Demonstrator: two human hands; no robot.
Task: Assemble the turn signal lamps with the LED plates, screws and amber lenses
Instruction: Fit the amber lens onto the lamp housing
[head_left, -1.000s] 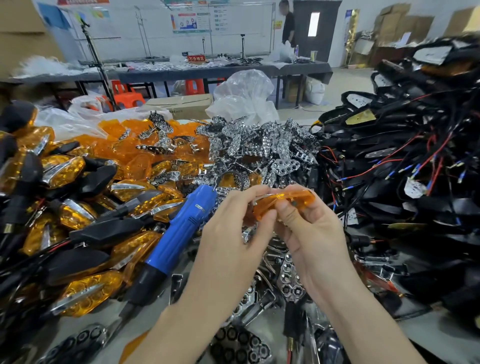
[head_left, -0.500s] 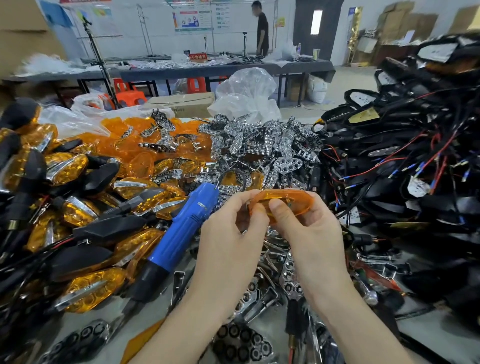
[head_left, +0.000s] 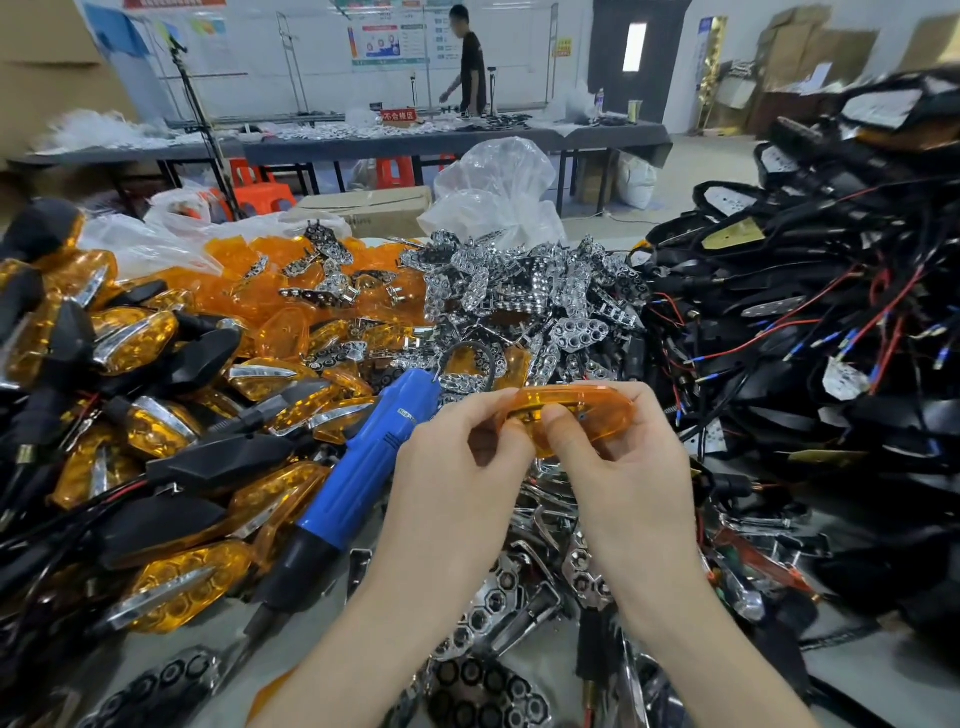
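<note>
An amber lens is held up in the middle of the view, edge toward me, with a small piece inside it. My left hand pinches its left end, thumb against the rim. My right hand grips its right part, thumb pressed on the near face and fingers behind. Finished lamps with black bodies and amber lenses are heaped at the left. Loose amber lenses and chrome LED plates lie in piles behind. Black lamp housings with red and black wires fill the right.
A blue electric screwdriver lies slantwise on the table, just left of my left forearm. More chrome plates are scattered under my wrists. Clear plastic bags stand behind the piles. A person stands at a far table.
The lens has turned from tilted to nearly level and risen a little. My thumbs have shifted along its near edge. The person in the back has walked left.
</note>
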